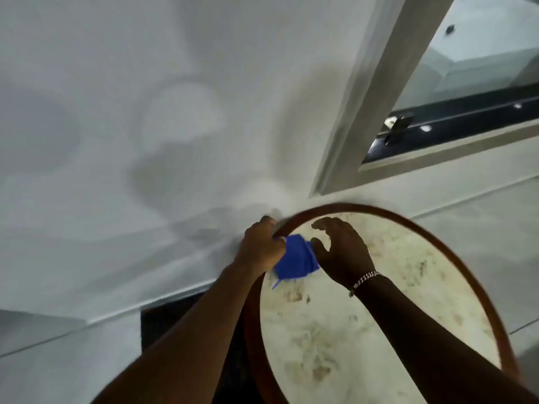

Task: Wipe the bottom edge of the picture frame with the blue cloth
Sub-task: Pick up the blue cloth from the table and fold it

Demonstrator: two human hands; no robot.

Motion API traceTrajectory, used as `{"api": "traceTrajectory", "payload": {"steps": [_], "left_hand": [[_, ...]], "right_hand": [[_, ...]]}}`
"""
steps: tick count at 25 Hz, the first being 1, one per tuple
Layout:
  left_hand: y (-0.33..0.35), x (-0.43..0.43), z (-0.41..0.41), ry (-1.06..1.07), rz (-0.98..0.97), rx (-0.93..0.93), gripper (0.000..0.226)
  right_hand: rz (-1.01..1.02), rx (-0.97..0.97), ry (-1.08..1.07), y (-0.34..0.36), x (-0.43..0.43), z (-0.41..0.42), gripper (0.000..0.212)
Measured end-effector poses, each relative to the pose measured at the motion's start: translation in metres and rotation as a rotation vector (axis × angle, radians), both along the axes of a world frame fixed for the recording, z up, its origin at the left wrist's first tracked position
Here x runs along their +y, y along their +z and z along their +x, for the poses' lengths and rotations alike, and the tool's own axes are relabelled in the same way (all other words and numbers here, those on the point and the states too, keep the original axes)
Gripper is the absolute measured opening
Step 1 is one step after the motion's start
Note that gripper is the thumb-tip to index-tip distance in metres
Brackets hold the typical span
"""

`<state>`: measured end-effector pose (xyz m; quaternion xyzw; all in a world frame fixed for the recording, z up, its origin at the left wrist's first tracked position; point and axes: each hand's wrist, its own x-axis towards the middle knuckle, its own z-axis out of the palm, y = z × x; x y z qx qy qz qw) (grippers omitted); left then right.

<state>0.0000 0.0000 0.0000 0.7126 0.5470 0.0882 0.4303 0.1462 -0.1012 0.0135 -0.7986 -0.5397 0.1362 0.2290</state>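
Between both hands, blue cloth [296,260]: L hand [262,246] grips it w/ frame [455,252]; R hand [341,252] open.

The oval picture frame [472,275] is cut off by the bottom edge, part of the blue cloth [296,259] is hidden behind the left hand [262,246], and everything is blurred.
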Motion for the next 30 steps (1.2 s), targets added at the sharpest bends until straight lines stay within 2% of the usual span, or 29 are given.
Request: {"api": "traceTrajectory", "payload": {"steps": [3, 6, 9, 12, 17, 25, 30], "left_hand": [[-0.067, -0.011, 0.004, 0.009, -0.128, 0.079, 0.031], [-0.098, -0.024, 0.014, 0.209, -0.157, -0.044, 0.032], [-0.095, -0.027, 0.025, 0.436, -0.100, -0.207, 0.041], [-0.076, -0.028, 0.018, 0.537, -0.099, -0.380, 0.047], [0.013, -0.007, -0.023, 0.560, 0.012, -0.612, 0.054], [0.226, 0.018, -0.066, 0.393, 0.361, -0.857, 0.055], [0.369, 0.033, -0.094, 0.273, 0.644, -0.966, 0.051]], "right_hand": [[-0.103, 0.020, -0.026, -0.071, 0.010, 0.001, 0.028], [-0.170, 0.074, -0.056, -0.116, 0.020, -0.008, 0.037], [-0.055, 0.159, -0.099, -0.132, 0.030, -0.022, 0.035], [0.087, 0.243, -0.130, -0.113, 0.032, -0.034, 0.033], [0.483, 0.241, -0.025, -0.017, 0.047, -0.057, 0.027], [0.823, 0.056, 0.066, 0.190, 0.079, -0.087, 0.025], [1.091, 0.157, 0.083, 0.329, 0.103, -0.119, 0.034]]}}
